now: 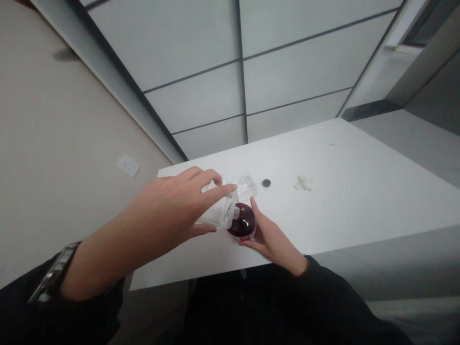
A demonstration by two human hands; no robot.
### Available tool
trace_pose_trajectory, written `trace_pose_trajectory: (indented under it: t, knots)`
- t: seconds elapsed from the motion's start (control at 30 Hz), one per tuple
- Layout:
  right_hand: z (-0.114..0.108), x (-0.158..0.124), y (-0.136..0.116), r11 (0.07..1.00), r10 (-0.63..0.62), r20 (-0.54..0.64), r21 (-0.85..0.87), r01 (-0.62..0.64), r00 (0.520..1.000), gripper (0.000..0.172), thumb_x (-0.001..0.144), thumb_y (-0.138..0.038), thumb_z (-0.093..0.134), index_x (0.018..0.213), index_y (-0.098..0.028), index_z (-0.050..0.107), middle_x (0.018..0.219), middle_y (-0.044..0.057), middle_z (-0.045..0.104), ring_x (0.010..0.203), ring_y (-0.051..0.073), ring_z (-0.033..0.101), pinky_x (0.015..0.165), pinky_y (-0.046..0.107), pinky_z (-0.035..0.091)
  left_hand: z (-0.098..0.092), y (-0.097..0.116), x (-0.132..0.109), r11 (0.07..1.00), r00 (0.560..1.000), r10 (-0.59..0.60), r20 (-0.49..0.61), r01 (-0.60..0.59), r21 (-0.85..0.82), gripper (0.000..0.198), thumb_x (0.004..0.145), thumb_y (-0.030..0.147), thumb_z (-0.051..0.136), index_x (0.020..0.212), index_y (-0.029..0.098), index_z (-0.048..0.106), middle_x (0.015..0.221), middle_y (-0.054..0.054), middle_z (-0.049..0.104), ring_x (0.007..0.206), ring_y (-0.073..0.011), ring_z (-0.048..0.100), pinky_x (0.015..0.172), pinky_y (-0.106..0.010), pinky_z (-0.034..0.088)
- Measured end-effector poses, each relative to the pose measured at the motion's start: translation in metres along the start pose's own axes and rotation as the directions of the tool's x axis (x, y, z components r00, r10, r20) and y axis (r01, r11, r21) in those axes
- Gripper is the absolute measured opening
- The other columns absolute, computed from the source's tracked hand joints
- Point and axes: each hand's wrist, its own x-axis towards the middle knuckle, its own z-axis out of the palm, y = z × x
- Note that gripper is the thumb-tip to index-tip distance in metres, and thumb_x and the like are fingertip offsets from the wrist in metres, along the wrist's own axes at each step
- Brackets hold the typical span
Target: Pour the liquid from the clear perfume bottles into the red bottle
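My left hand (192,199) grips a clear plastic container (219,211), which is tilted on its side. The container's open end meets the neck of a dark reddish-brown bottle (245,225); whether liquid is passing between them I cannot tell. Wrapped round the bottle's right side is my right hand (269,237), thumb up along its shoulder. Just beyond the two, a clear plastic box (246,186) rests on the white table. A small black cap (266,183) lies to the right of that box.
A crumpled whitish tissue (304,183) lies on the white table (338,206), right of the cap. Behind the table stand pale panelled doors (201,105). A wall socket (128,165) is on the left wall.
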Motion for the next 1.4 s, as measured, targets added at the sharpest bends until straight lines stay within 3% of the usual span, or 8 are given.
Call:
trace_pose_trajectory:
  t: [0.33,0.83,1.1,1.4]
  knots:
    - [0.002,0.001,-0.001,1.0,0.015,0.0,0.007,-0.015,1.0,0.122,0.089,-0.038,0.082,0.17,-0.035,-0.009,0.159,0.018,0.054,0.142,0.037,0.058,0.114,0.06,0.05,0.004,0.0,0.002,0.999,0.998,0.043,-0.037,-0.043,0.018,0.078,0.077,0.033,0.09,0.145,0.031,0.052,0.137,-0.01,0.066,0.121,-0.0349,0.065,0.075,-0.039,0.061]
    - [0.001,0.001,0.0,1.0,-0.002,0.004,0.01,0.002,1.0,0.122,0.089,-0.035,0.083,0.169,-0.035,-0.01,0.162,0.018,0.051,0.145,0.037,0.055,0.117,0.061,0.047,-0.008,0.002,0.011,0.998,0.998,0.067,0.011,-0.067,0.012,0.077,0.073,0.033,0.094,0.142,0.03,0.058,0.132,-0.01,0.068,0.112,-0.0333,0.067,0.066,-0.035,0.056]
    - [0.001,0.001,0.0,1.0,-0.006,0.004,0.026,0.006,1.0,0.122,0.089,-0.034,0.083,0.169,-0.037,-0.01,0.162,0.017,0.05,0.146,0.037,0.054,0.117,0.061,0.047,-0.012,0.007,0.013,0.993,0.995,0.099,-0.018,-0.098,0.062,0.071,0.076,0.032,0.091,0.139,0.027,0.059,0.132,-0.011,0.067,0.111,-0.0328,0.067,0.068,-0.036,0.057]
    - [0.002,0.001,-0.001,1.0,-0.009,-0.008,0.019,0.01,1.0,0.122,0.089,-0.032,0.083,0.169,-0.037,-0.009,0.161,0.017,0.052,0.144,0.038,0.057,0.116,0.062,0.049,-0.018,0.011,0.018,0.997,0.997,0.08,0.022,-0.081,0.02,0.069,0.074,0.027,0.093,0.136,0.027,0.062,0.128,-0.009,0.068,0.109,-0.0302,0.066,0.068,-0.034,0.055]
